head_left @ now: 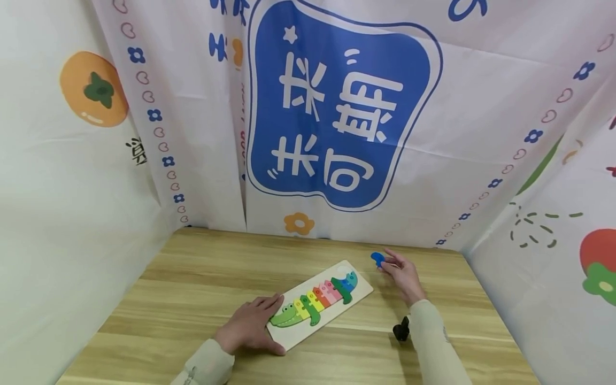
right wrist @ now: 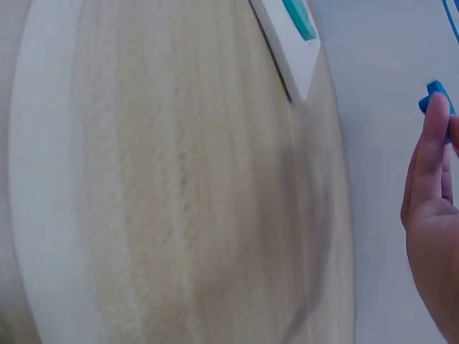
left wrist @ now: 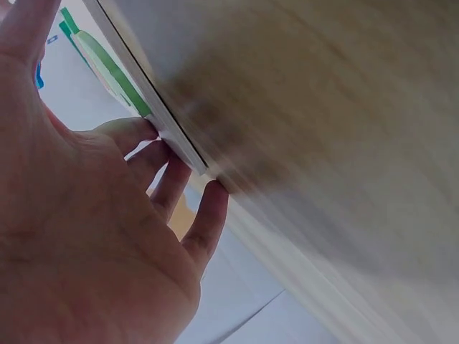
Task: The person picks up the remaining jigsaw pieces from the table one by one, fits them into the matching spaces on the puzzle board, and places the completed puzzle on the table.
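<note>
A pale wooden puzzle board (head_left: 300, 332) lies slanted on the table, with a colourful crocodile of interlocking pieces (head_left: 317, 297) along it. The green head is at the left end, and a pale round outline shows near the far right corner. My left hand (head_left: 250, 323) grips the board's left end, thumb at the near corner and fingers along the far edge. In the left wrist view, fingertips touch the board's edge (left wrist: 154, 100). Beyond the board's right end, my right hand (head_left: 401, 274) pinches a small curved blue puzzle piece (head_left: 377, 259) between thumb and fingers, above the table.
The wood-grain table (head_left: 192, 289) extends around the board. A small black object (head_left: 401, 329) shows beside the right sleeve. White printed cloth (head_left: 308, 219) hangs along the table's back edge, with more cloth on both sides.
</note>
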The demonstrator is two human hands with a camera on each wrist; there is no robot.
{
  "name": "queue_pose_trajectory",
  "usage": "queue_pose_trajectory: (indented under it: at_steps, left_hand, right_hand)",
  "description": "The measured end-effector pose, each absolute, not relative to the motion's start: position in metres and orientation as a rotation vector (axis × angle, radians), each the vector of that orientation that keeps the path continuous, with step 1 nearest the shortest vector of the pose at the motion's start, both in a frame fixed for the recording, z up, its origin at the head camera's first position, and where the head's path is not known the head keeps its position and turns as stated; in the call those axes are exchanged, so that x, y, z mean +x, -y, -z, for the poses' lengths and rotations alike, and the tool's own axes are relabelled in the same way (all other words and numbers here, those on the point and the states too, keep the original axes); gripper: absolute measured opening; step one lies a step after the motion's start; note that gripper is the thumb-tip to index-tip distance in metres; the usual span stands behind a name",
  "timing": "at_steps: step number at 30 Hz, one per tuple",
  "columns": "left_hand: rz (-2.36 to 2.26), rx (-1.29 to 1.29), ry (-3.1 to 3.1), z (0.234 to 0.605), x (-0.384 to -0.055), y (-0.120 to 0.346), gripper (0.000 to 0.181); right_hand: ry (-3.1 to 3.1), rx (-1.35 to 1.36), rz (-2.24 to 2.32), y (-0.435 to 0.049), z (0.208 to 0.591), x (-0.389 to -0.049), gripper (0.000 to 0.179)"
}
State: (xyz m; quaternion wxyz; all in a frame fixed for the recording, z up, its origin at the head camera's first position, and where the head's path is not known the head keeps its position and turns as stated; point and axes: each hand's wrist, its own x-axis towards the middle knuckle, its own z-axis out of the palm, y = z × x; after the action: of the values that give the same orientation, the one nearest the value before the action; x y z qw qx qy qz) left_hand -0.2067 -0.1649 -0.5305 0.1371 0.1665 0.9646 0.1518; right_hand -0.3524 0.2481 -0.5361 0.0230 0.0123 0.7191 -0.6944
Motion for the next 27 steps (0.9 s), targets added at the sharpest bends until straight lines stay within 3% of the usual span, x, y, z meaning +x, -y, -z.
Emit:
queue_pose_trajectory:
  at_steps: [8,27]
  left_hand:
    - [-0.444,0.448,-2.781,0.535,-0.209,0.167,0.123]
    - [-0.447,0.49,-2.797,0.531,-0.208,0.165,0.122]
  right_hand:
    - [-2.293,-0.101,2.112,-0.245,0.527,-0.346,0.046]
    - [-2.487,-0.128,1.843,-0.22,0.53,-0.356,0.034]
